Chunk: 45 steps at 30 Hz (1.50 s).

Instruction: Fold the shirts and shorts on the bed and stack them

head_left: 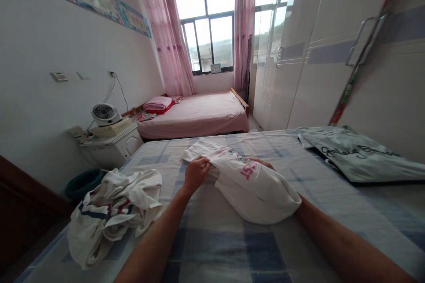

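Note:
A white T-shirt with pink lettering [255,188] lies on the blue checked bed sheet [215,243] in front of me. My left hand [196,172] is closed, pinching the shirt's cloth near its left edge. My right hand [264,163] reaches under or behind the shirt; only a bit of it shows and its fingers are hidden by the cloth. Both forearms stretch forward over the sheet.
A crumpled heap of white clothes with dark stripes [113,212] lies at the bed's left. A folded grey garment with black script [358,154] lies at the right. Beyond are a pink bed [199,115], a bedside cabinet with a fan [106,115], and wardrobe doors [315,44].

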{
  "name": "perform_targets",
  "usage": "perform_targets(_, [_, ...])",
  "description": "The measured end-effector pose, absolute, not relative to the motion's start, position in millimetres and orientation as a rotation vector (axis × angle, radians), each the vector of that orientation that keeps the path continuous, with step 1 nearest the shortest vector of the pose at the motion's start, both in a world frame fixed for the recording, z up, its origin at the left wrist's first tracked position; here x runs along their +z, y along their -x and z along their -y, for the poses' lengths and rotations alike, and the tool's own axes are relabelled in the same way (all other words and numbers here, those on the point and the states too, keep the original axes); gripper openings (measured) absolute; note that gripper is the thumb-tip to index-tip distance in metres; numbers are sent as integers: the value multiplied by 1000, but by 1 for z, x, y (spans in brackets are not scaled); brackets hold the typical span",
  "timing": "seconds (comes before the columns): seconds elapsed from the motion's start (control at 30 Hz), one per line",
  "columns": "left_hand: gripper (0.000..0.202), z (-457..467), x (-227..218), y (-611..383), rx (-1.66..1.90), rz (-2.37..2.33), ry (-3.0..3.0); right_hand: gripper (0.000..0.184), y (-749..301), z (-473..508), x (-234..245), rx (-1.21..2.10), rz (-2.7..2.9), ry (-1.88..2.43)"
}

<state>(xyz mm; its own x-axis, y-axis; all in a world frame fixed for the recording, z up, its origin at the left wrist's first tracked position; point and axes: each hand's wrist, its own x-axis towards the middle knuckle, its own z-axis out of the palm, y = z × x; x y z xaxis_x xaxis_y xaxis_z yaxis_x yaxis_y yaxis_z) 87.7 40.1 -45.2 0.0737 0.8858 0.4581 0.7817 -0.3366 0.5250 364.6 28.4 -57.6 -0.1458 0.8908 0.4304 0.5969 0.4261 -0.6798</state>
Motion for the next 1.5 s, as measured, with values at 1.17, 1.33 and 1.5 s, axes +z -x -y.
perform_targets(1.17, [57,-48,-44,-35,412,-2192,-2189,32,-399,-32,21,47,1908,1447])
perform_targets(1.33, [34,-49,-44,-29,492,-2284,-2072,32,-409,-33,17,-206,1899,1627])
perform_targets(1.5, [22,-50,-7,-29,1295,-1980,-1828,29,-409,-33,28,159,1561,1392])
